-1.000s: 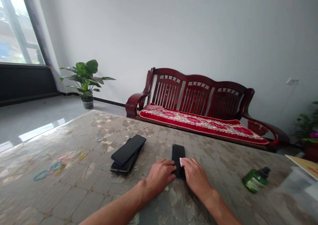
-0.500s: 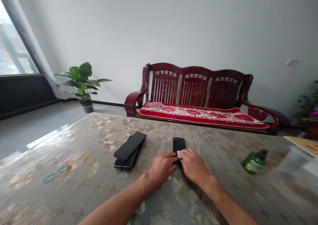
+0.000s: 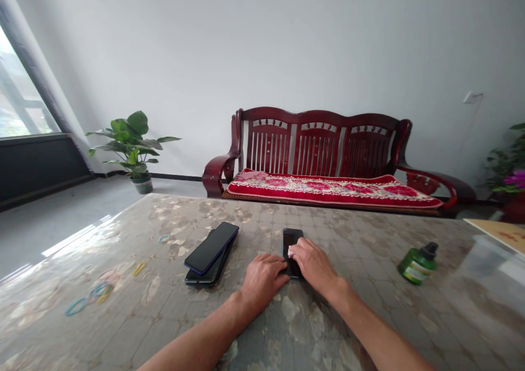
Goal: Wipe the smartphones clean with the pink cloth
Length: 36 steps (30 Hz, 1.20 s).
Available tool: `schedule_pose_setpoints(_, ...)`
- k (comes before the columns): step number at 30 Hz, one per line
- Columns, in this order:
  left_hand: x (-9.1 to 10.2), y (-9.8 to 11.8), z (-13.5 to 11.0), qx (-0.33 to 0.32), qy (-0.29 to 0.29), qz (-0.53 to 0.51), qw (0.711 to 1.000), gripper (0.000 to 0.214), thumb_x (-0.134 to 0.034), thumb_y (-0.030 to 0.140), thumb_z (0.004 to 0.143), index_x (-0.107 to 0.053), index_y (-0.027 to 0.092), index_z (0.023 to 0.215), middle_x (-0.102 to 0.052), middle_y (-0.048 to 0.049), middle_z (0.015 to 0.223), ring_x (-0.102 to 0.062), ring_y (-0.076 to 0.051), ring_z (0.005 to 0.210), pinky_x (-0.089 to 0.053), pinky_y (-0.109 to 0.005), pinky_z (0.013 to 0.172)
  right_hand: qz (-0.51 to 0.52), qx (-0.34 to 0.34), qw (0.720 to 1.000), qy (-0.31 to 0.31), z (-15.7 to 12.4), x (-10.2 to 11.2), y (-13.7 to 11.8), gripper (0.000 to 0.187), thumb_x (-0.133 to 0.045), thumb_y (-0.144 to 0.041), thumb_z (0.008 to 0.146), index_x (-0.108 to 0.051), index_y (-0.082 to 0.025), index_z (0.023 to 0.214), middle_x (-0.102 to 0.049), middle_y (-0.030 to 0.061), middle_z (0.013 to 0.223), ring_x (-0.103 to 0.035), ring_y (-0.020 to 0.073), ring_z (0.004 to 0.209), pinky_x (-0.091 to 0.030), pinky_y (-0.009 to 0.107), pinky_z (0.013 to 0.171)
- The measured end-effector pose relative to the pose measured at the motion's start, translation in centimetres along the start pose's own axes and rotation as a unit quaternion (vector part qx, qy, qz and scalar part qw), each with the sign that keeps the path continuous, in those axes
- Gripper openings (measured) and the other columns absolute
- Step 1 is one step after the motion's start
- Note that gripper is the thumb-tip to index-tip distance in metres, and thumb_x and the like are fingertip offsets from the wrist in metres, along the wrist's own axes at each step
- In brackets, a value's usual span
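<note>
A black smartphone (image 3: 292, 238) lies face up on the patterned tablecloth in front of me, its long side pointing away. My left hand (image 3: 264, 275) rests at its lower left edge, fingers bent together and gripping that side. Over the phone's right half is my right hand (image 3: 312, 259), closed in a pinch on a small white wipe (image 3: 290, 252) pressed against the screen. Only a corner of the wipe shows; my fingers hide the rest. To the left, a phone with a blue edge (image 3: 212, 247) lies askew on top of another dark phone (image 3: 200, 278).
Several coloured rubber bands (image 3: 100, 292) lie at the table's left. A green bottle (image 3: 417, 264) with a black cap stands right of my hands, near a clear plastic box (image 3: 484, 261). Behind the table (image 3: 184, 327) are a wooden bench (image 3: 320, 147) and a potted plant (image 3: 137, 147).
My right hand has slid slightly up the phone's screen with the white wipe. My left hand stays at the phone's edge. The whole view has shifted a little.
</note>
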<state>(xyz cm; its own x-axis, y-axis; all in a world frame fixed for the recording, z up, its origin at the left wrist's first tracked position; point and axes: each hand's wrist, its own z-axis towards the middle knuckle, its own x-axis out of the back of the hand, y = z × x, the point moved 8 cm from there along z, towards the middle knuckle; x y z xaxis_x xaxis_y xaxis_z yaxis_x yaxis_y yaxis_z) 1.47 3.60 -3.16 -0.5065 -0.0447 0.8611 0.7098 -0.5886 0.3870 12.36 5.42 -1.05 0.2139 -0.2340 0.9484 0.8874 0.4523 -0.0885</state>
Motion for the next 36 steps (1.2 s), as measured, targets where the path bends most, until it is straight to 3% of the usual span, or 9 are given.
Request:
schedule_pose_setpoints(4, 0.0, 0.1, 0.0, -0.006, -0.006, -0.005, 1.0, 0.017, -0.069, 0.024, 0.087, -0.074, 0.023, 0.103, -0.073, -0.0021, 0.111, -0.067, -0.021, 0.102, -0.048, -0.031, 0.094, -0.009, 0.034, 0.999, -0.005, -0.8, 0.0, -1.2, 0.021, -0.047, -0.013, 0.096, -0.066, -0.023, 0.091, -0.062, 0.0029, 0.091, -0.055, 0.0179, 0.089, -0.04, 0.027, 0.078)
schedule_pose_setpoints(11, -0.3, 0.2, 0.2, -0.005, -0.04, 0.02, 0.999, 0.011, -0.067, 0.027, 0.088, -0.074, 0.022, 0.096, -0.074, -0.0032, 0.106, -0.068, -0.021, 0.099, -0.049, -0.03, 0.092, 0.005, -0.012, 1.0, 0.005, 3.4, -0.9, 0.5, 0.021, -0.05, -0.016, 0.096, -0.069, -0.023, 0.091, -0.065, 0.0028, 0.093, -0.054, 0.0189, 0.094, -0.04, 0.028, 0.083)
schedule_pose_setpoints(19, -0.4, -0.1, 0.1, 0.01, -0.05, 0.021, 0.998, 0.01, -0.065, 0.029, 0.09, -0.072, 0.024, 0.094, -0.074, -0.0014, 0.106, -0.067, -0.021, 0.101, -0.048, -0.03, 0.092, 0.031, 0.051, 0.998, -0.01, 0.2, 0.2, -1.3, 0.023, -0.048, -0.013, 0.095, -0.068, -0.024, 0.09, -0.063, 0.0015, 0.09, -0.053, 0.0171, 0.089, -0.04, 0.027, 0.078)
schedule_pose_setpoints(27, -0.5, -0.3, 0.2, 0.011, -0.045, 0.03, 0.998, 0.012, -0.062, 0.032, 0.091, -0.072, 0.024, 0.092, -0.075, -0.0012, 0.1, -0.068, -0.02, 0.097, -0.048, -0.028, 0.089, 0.026, 0.018, 1.0, -0.003, 3.0, -0.8, -0.6, 0.022, -0.051, -0.013, 0.093, -0.069, -0.024, 0.089, -0.066, 0.0014, 0.094, -0.053, 0.0184, 0.093, -0.04, 0.028, 0.081)
schedule_pose_setpoints(36, -0.3, -0.2, 0.1, 0.017, -0.043, 0.044, 0.998, 0.01, -0.065, 0.032, 0.09, -0.072, 0.025, 0.093, -0.075, -0.0008, 0.094, -0.068, -0.02, 0.092, -0.048, -0.029, 0.085, 0.052, 0.061, 0.997, 0.005, -2.3, 0.8, -1.9, 0.02, -0.048, -0.015, 0.097, -0.066, -0.024, 0.094, -0.062, 0.0012, 0.09, -0.054, 0.018, 0.088, -0.041, 0.028, 0.079)
